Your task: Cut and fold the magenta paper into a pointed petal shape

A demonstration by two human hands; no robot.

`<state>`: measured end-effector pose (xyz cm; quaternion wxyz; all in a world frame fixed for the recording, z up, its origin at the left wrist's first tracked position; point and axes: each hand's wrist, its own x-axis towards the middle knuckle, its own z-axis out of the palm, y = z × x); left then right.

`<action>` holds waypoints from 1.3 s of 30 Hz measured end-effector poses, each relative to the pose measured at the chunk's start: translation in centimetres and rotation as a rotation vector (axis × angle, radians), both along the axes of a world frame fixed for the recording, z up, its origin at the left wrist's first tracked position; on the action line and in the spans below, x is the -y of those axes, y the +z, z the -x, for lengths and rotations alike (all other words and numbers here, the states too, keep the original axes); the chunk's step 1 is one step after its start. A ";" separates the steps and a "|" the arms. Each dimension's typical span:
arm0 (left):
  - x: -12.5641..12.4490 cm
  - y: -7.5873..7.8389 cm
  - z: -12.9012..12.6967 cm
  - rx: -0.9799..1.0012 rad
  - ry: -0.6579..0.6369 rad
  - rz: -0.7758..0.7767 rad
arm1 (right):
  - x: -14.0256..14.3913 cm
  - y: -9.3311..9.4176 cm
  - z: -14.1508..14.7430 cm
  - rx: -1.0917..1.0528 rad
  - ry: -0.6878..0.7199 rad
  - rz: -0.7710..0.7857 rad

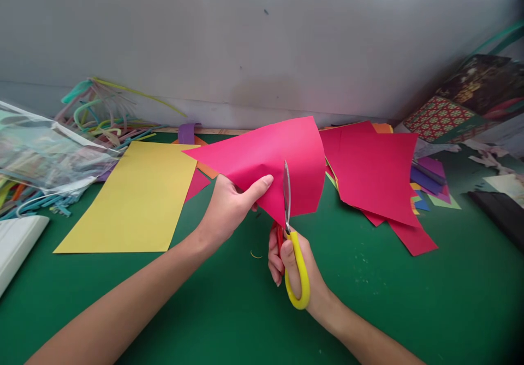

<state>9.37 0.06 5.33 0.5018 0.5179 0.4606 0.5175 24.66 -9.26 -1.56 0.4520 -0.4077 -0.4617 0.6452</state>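
My left hand (229, 209) grips a pink paper sheet (262, 155) by its lower left part, thumb on top, holding it raised above the green table (368, 299). My right hand (292, 267) holds yellow-handled scissors (291, 234) from below. Their blades point up and away, slicing into the sheet's near edge just right of my left thumb. The sheet bends on either side of the blades.
A yellow sheet (135, 198) lies flat at left. More pink sheets (372, 174) and mixed coloured scraps (428, 182) lie at right. Pipe cleaners (102, 114) and a clear plastic bag (45, 155) sit at far left, patterned papers (458, 111) at far right. A grey wall (262, 43) stands behind.
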 end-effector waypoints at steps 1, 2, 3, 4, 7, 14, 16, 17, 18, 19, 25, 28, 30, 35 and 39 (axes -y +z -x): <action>0.0 0.0 0.0 -0.003 0.004 -0.006 | 0.0 0.0 0.0 0.000 0.002 -0.006; 0.0 -0.1 -0.1 -0.007 0.005 -0.010 | -0.1 -0.1 0.0 0.001 0.003 -0.011; 0.0 -0.1 -0.1 -0.010 0.005 -0.014 | -0.1 -0.2 0.0 0.002 0.002 -0.015; 0.0 -0.1 -0.1 -0.011 0.004 -0.018 | -0.1 -0.3 0.0 0.002 -0.001 -0.018; 0.1 -0.2 -0.1 -0.009 -0.010 -0.022 | -0.1 -0.5 0.0 -0.004 -0.011 -0.020; 0.4 -0.2 -0.5 -0.018 -0.028 -0.022 | -0.2 -0.3 -0.1 -0.006 -0.036 -0.014; 0.5 -0.2 -0.6 -0.019 -0.034 -0.015 | -0.2 -0.3 -0.2 0.001 -0.043 -0.011; 0.5 -0.2 -0.6 -0.019 -0.037 -0.012 | -0.2 -0.3 -0.2 0.002 -0.045 -0.012; 0.6 -0.2 -0.6 -0.019 -0.038 -0.011 | -0.2 -0.3 -0.2 0.002 -0.048 -0.012; 0.6 -0.2 -0.6 -0.021 -0.036 -0.011 | -0.2 -0.4 -0.2 0.000 -0.051 -0.011; 0.6 -0.2 -0.6 -0.037 -0.029 -0.001 | -0.1 -0.5 -0.3 -0.025 -0.061 0.013; 0.6 -0.2 -0.6 -0.029 -0.020 -0.003 | 0.0 -0.6 -0.3 -0.031 -0.063 0.013; 0.6 -0.2 -0.7 -0.023 -0.021 -0.005 | 0.0 -0.6 -0.4 -0.030 -0.062 0.013; 0.6 -0.2 -0.7 -0.018 -0.021 -0.005 | -0.1 -0.7 -0.4 -0.025 -0.063 0.018; 0.6 -0.2 -0.6 -0.018 -0.027 0.006 | -0.1 -0.8 -0.4 -0.029 -0.069 0.019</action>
